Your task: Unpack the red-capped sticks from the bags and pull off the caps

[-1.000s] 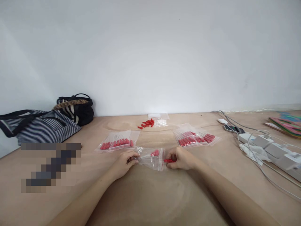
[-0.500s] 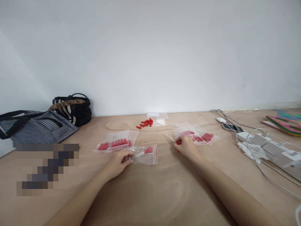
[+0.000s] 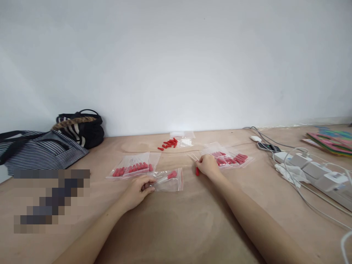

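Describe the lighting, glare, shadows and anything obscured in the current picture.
Head view: soft light, brightest centrally on the pale grey wall; head view: small glints on the clear plastic zip bag at the left hand; head view: soft shadow beside the bare right forearm; head view: a coarse pixelated patch at left masks what lies there.

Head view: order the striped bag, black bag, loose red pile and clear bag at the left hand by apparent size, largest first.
Striped bag
Black bag
Clear bag
Loose red pile, farther from the camera
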A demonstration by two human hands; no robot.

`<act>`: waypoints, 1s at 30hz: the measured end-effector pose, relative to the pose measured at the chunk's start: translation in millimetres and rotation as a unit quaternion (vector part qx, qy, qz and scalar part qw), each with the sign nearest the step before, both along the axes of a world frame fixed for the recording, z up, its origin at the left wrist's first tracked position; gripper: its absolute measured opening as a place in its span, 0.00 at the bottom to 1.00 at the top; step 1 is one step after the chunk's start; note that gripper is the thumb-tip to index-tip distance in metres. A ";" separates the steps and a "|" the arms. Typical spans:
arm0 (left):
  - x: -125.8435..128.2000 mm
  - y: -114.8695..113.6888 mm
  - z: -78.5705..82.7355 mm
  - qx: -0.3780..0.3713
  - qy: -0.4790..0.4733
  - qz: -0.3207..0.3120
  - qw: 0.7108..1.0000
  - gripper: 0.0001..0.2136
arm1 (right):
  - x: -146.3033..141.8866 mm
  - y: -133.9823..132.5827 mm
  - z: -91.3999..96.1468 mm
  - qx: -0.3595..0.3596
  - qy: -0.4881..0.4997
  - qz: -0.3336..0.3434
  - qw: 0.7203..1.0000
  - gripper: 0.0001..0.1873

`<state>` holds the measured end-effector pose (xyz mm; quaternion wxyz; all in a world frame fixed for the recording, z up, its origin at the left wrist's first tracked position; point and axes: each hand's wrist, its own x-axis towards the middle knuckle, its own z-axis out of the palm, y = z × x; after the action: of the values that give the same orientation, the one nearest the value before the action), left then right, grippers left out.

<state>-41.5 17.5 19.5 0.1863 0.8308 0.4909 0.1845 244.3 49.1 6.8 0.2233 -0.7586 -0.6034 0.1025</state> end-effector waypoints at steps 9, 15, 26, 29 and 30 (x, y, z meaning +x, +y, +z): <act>-0.5 1.3 -1.8 0.012 -0.007 0.001 1.000 0.09 | 18.5 -8.8 2.4 -0.006 0.032 0.000 0.999 0.10; 0.7 1.0 -1.8 0.006 -0.009 0.004 1.000 0.10 | 5.1 -12.5 -1.1 -0.038 0.072 0.036 0.996 0.16; 1.3 0.9 -2.6 0.006 -0.014 -0.001 1.000 0.09 | 3.3 -4.7 0.0 -0.010 -0.019 -0.043 0.999 0.12; 3.2 -0.7 -1.4 0.004 -0.018 -0.009 1.000 0.09 | 1.8 -3.8 -0.2 -0.009 -0.029 -0.042 0.999 0.12; 3.9 -1.3 -1.1 0.003 -0.018 -0.010 1.000 0.09 | 1.2 -3.9 0.4 -0.007 -0.030 -0.040 0.999 0.12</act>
<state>-37.6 16.2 18.4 0.1942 0.8329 0.4785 0.1992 245.5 45.2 7.2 0.2033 -0.7866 -0.5782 0.0749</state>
